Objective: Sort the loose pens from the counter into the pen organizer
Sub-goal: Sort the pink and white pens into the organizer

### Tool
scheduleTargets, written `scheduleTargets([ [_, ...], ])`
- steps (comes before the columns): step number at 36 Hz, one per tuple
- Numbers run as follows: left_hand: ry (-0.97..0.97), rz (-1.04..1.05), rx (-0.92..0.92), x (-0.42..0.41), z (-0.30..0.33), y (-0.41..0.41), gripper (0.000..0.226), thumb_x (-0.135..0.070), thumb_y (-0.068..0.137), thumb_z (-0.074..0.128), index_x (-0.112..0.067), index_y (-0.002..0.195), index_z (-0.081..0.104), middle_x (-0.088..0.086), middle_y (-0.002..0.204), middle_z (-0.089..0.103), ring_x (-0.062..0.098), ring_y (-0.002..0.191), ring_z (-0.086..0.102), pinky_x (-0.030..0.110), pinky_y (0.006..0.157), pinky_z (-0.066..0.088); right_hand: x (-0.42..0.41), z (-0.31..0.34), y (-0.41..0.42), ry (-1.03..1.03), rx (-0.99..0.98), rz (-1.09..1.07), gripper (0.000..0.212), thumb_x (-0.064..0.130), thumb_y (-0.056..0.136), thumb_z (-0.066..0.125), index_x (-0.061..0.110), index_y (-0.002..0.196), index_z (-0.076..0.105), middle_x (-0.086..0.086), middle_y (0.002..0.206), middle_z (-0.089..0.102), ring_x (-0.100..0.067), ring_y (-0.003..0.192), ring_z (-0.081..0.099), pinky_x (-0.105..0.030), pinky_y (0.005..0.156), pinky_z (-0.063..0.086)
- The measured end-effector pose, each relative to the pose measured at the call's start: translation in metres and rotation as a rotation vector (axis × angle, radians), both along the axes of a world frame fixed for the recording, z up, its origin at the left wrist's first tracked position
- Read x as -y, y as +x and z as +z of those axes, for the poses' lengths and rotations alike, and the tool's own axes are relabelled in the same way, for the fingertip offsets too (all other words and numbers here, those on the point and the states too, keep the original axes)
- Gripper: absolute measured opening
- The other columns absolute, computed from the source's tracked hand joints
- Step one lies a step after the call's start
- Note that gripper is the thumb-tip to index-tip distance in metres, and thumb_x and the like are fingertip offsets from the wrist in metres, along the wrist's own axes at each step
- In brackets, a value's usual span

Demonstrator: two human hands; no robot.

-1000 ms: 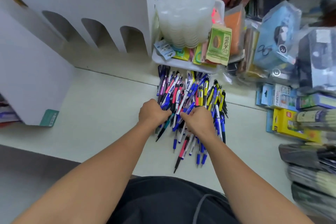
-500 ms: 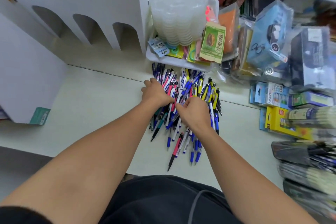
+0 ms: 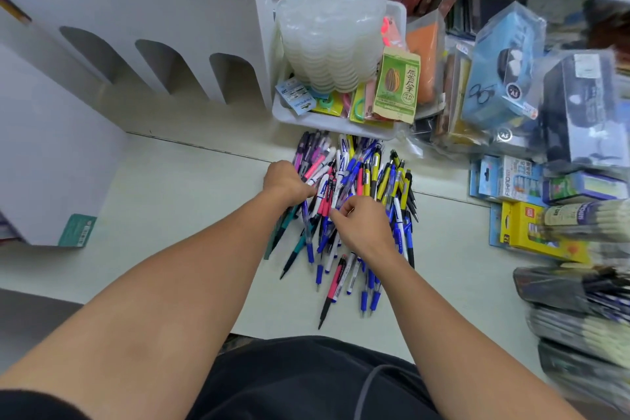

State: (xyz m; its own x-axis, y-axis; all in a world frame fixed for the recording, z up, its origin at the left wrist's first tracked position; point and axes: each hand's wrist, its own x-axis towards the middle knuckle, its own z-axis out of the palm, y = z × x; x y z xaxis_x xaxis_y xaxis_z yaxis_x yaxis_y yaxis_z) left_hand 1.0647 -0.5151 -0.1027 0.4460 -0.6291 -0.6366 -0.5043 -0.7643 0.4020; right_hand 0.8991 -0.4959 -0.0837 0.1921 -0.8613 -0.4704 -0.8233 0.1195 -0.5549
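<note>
Head view, looking down over both forearms. Heap of loose pens [image 3: 354, 201] spread on the pale counter [image 3: 177, 201], just in front of a white tray [image 3: 293, 114]. Blue, white, pink, yellow and black barrels mixed, mostly lying lengthwise away from the body, a few strays nearest the dark shirt [image 3: 306, 382].

Left hand [image 3: 286, 182] at the heap's left edge, fingers curled down into the pens and apparently gripping some (fingertips hidden, so the exact grasp cannot be told). Right hand [image 3: 363, 225] on the middle of the heap, fingers bent and pinching at pens beside the left hand; the two hands near each other, not touching.

White pen organizer [image 3: 163, 44] with three arched openings standing at the far left of the counter, well apart from the heap and beside the tray. In the tray: a stack of clear scalloped containers [image 3: 330, 34] and a green seed packet [image 3: 397, 87] leaning at its front. To the right, bagged goods and a yellow box [image 3: 525, 232] (blurred, details unreadable).
</note>
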Motion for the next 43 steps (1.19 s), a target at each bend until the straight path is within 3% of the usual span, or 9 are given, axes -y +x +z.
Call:
scheduleTargets([
  [3, -0.029, 0.004, 0.045, -0.005, -0.001, -0.005, 0.036, -0.026, 0.074, 0.088, -0.007, 0.095, 0.064, 0.009, 0.095, 0.065, 0.023, 0.078, 0.061, 0.03, 0.063, 0.045, -0.001, -0.001, 0.003, -0.008, 0.011, 0.012, 0.025, 0.024, 0.091, 0.065, 0.009, 0.072, 0.063, -0.005, 0.065, 0.063, -0.021, 0.062, 0.061, -0.031, 0.06, 0.053],
  [7, -0.069, 0.006, 0.084, -0.01, -0.004, -0.012, 0.058, -0.019, 0.072, 0.088, -0.007, 0.116, 0.053, 0.008, 0.108, 0.06, 0.03, 0.102, 0.064, 0.031, 0.07, 0.045, -0.003, 0.001, 0.01, -0.026, 0.014, 0.031, 0.023, 0.024, 0.09, 0.065, 0.012, 0.071, 0.061, -0.003, 0.064, 0.062, -0.02, 0.059, 0.06, -0.034, 0.06, 0.055],
  [12, -0.065, -0.073, 0.142, -0.007, -0.006, -0.016, 0.046, -0.009, 0.077, 0.081, -0.004, 0.115, 0.055, 0.013, 0.115, 0.063, 0.032, 0.107, 0.064, 0.03, 0.071, 0.044, -0.009, 0.001, 0.01, -0.042, -0.002, 0.043, 0.023, 0.024, 0.09, 0.064, 0.013, 0.07, 0.061, 0.0, 0.064, 0.063, -0.016, 0.06, 0.06, -0.031, 0.059, 0.053],
  [16, -0.073, -0.094, 0.142, -0.005, -0.005, -0.013, 0.016, -0.008, 0.078, 0.073, -0.009, 0.09, 0.062, 0.012, 0.101, 0.069, 0.031, 0.09, 0.067, 0.029, 0.066, 0.046, -0.012, 0.002, 0.001, -0.052, -0.017, 0.018, 0.025, 0.025, 0.091, 0.065, 0.014, 0.069, 0.061, 0.0, 0.063, 0.062, -0.015, 0.061, 0.061, -0.029, 0.062, 0.052],
  [20, -0.033, 0.035, -0.035, -0.005, 0.001, 0.003, 0.018, -0.015, 0.076, 0.076, -0.012, 0.075, 0.058, 0.006, 0.081, 0.064, 0.018, 0.063, 0.056, 0.026, 0.055, 0.044, -0.012, 0.003, -0.007, -0.062, -0.019, 0.012, 0.022, 0.023, 0.091, 0.065, 0.016, 0.071, 0.062, 0.0, 0.064, 0.063, -0.014, 0.063, 0.062, -0.031, 0.065, 0.054],
  [26, 0.006, 0.246, -0.392, -0.028, 0.011, 0.032, 0.024, -0.007, 0.066, 0.073, 0.0, 0.086, 0.063, 0.016, 0.08, 0.066, 0.029, 0.064, 0.063, 0.035, 0.064, 0.056, -0.013, 0.004, 0.007, -0.069, 0.031, 0.046, 0.024, 0.024, 0.092, 0.065, 0.015, 0.07, 0.063, 0.001, 0.063, 0.063, -0.016, 0.06, 0.061, -0.033, 0.065, 0.056],
  [31, 0.031, 0.234, -0.591, -0.046, 0.016, 0.051, 0.037, -0.012, 0.073, 0.07, 0.003, 0.107, 0.066, 0.011, 0.089, 0.079, 0.027, 0.094, 0.072, 0.047, 0.098, 0.054, -0.014, 0.004, 0.036, -0.089, 0.035, 0.102, 0.022, 0.028, 0.09, 0.066, 0.016, 0.072, 0.063, 0.004, 0.064, 0.062, -0.014, 0.062, 0.06, -0.034, 0.061, 0.054],
  [40, -0.14, 0.327, -0.607, -0.068, 0.024, 0.067, 0.023, 0.001, 0.075, 0.07, 0.004, 0.098, 0.07, 0.013, 0.076, 0.072, 0.023, 0.069, 0.067, 0.033, 0.068, 0.056, -0.031, 0.002, 0.065, 0.069, 0.015, 0.212, 0.035, 0.042, 0.074, 0.078, 0.013, 0.061, 0.063, -0.002, 0.055, 0.063, -0.022, 0.056, 0.063, -0.035, 0.059, 0.055],
  [43, -0.199, 0.368, -0.542, -0.078, 0.02, 0.075, 0.023, 0.001, 0.075, 0.07, 0.003, 0.098, 0.07, 0.014, 0.078, 0.072, 0.02, 0.067, 0.07, 0.032, 0.066, 0.058, -0.053, -0.008, 0.079, 0.136, 0.028, 0.347, 0.025, 0.029, 0.077, 0.08, 0.013, 0.064, 0.066, 0.0, 0.054, 0.057, -0.017, 0.049, 0.053, -0.035, 0.06, 0.053],
])
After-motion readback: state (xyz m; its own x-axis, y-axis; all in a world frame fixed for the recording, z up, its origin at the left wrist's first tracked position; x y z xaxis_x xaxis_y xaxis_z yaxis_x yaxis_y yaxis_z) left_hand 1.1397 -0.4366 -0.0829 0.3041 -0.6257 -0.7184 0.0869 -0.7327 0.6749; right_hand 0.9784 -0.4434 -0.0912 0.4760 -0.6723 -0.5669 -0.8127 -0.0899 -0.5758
